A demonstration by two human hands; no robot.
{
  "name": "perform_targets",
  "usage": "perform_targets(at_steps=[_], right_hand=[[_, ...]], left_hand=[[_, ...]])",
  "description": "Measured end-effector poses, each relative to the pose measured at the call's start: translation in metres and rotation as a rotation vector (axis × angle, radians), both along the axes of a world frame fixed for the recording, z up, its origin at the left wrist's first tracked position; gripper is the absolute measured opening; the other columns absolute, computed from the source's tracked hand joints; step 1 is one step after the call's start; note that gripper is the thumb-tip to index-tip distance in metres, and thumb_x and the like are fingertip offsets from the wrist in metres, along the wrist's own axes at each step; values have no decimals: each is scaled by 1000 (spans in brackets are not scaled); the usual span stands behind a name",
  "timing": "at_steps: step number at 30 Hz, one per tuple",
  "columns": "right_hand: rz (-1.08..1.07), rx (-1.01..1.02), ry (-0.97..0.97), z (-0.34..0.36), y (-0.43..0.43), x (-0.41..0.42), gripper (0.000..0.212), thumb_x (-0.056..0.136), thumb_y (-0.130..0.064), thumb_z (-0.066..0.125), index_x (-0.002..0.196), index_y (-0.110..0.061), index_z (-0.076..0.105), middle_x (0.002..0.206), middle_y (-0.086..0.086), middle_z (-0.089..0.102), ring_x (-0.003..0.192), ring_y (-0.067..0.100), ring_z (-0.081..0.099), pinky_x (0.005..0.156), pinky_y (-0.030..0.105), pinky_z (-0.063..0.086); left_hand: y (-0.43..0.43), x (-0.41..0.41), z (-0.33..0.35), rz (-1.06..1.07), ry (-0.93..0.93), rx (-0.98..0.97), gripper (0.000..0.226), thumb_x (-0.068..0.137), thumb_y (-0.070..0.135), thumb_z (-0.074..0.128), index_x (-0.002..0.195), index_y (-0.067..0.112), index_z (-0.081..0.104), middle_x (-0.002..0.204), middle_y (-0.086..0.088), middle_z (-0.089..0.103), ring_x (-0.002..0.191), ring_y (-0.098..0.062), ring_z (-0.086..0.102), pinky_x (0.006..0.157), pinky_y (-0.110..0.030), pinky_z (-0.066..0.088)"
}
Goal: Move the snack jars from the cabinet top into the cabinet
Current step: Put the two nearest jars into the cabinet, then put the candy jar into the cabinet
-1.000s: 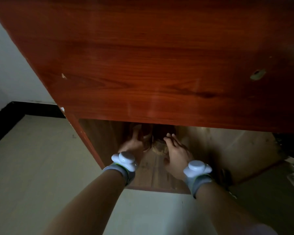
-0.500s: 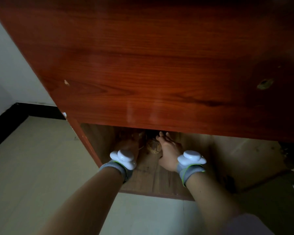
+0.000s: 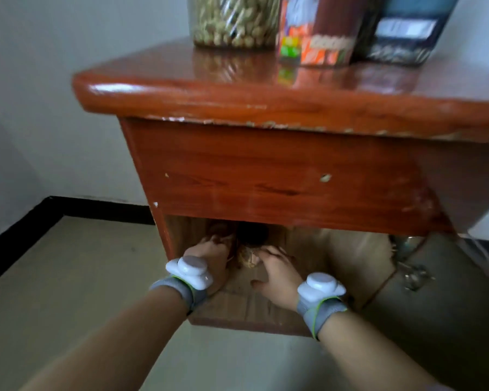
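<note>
Low in the open compartment of the cabinet [image 3: 280,176], my left hand [image 3: 209,255] reaches in beside a jar of brownish snacks [image 3: 249,256] that sits on the compartment floor under the drawer front; its fingers are hidden in the shadow, so I cannot tell whether it grips anything. My right hand [image 3: 277,275] rests just right of that jar, fingers curled loosely toward it, apparently touching rather than clasping. I judge one jar is in. On the cabinet top, three remain: a clear jar of peanuts [image 3: 233,21], then a colourful printed snack container [image 3: 316,29], then a dark blue one [image 3: 404,29]. So most of the job is left.
</note>
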State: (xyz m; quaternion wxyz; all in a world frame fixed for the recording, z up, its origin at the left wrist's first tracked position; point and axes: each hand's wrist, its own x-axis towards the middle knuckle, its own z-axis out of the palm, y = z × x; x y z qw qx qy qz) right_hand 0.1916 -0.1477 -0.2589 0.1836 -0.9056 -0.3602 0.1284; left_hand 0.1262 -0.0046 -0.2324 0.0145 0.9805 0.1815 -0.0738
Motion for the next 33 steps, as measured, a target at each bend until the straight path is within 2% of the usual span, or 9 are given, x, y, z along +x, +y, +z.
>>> perform_targets(at_steps=[3, 8, 12, 16, 18, 23, 27, 29, 33], right_hand=[[32, 14, -46, 41, -24, -23, 43, 76, -28, 68, 116, -16, 58, 125, 3, 51, 122, 26, 45, 100, 33, 37], [39, 78, -213, 123, -64, -61, 52, 81, -36, 62, 130, -21, 52, 128, -2, 50, 118, 22, 52, 92, 34, 45], [20, 176, -337, 184, -92, -82, 43, 82, -43, 62, 121, -25, 55, 115, -8, 53, 106, 17, 56, 84, 35, 49], [-27, 330, -446, 236, -111, -84, 33, 82, -38, 64, 112, -24, 60, 99, -13, 54, 85, 8, 53, 81, 34, 50], [-67, 414, -483, 261, -113, -79, 30, 81, -34, 67, 107, -22, 61, 93, -14, 52, 78, 6, 48, 79, 33, 50], [-175, 541, -495, 299, -97, -56, 38, 78, -32, 71, 112, -21, 58, 97, -7, 56, 79, 15, 54, 80, 36, 50], [-287, 535, -413, 313, -72, -31, 67, 79, -41, 70, 135, -18, 39, 125, 5, 56, 112, 26, 57, 88, 36, 46], [-328, 562, -383, 318, -57, -19, 76, 77, -45, 71, 137, -14, 36, 131, 10, 54, 119, 29, 54, 91, 38, 46], [-439, 681, -342, 326, -23, -1, 82, 71, -49, 76, 129, -6, 38, 130, 13, 52, 119, 33, 51, 92, 40, 45]], left_hand=[[-15, -25, 34, -78, -115, -29, 46, 90, 28, 45, 136, 26, 45, 140, -1, 48, 126, -24, 48, 95, -35, 48], [-46, -64, 104, -172, -221, -11, 38, 90, 29, 43, 127, 22, 50, 129, -2, 53, 122, -24, 48, 90, -38, 49], [-67, -85, 163, -234, -408, 57, 32, 91, 29, 42, 121, 23, 53, 121, 2, 55, 117, -20, 49, 83, -36, 50], [-76, -89, 212, -340, -738, 146, 26, 84, 30, 40, 98, 18, 59, 96, -2, 57, 91, -24, 59, 57, -35, 48], [-75, -84, 236, -345, -861, 194, 25, 78, 29, 40, 89, 16, 58, 86, -4, 56, 79, -28, 59, 54, -35, 46], [-63, -57, 263, -125, -785, 74, 30, 88, 33, 40, 108, 16, 56, 112, -6, 55, 104, -29, 52, 80, -40, 44], [-42, -34, 259, -8, -609, -39, 45, 96, 38, 35, 137, 23, 44, 152, -4, 36, 140, -26, 33, 115, -41, 26], [-37, -29, 252, 17, -604, -18, 49, 96, 43, 27, 139, 26, 43, 155, -2, 35, 144, -24, 29, 118, -40, 19], [-39, -28, 240, 39, -732, 110, 76, 79, 48, 4, 133, 28, 54, 144, 1, 52, 138, -22, 42, 114, -34, 27]])
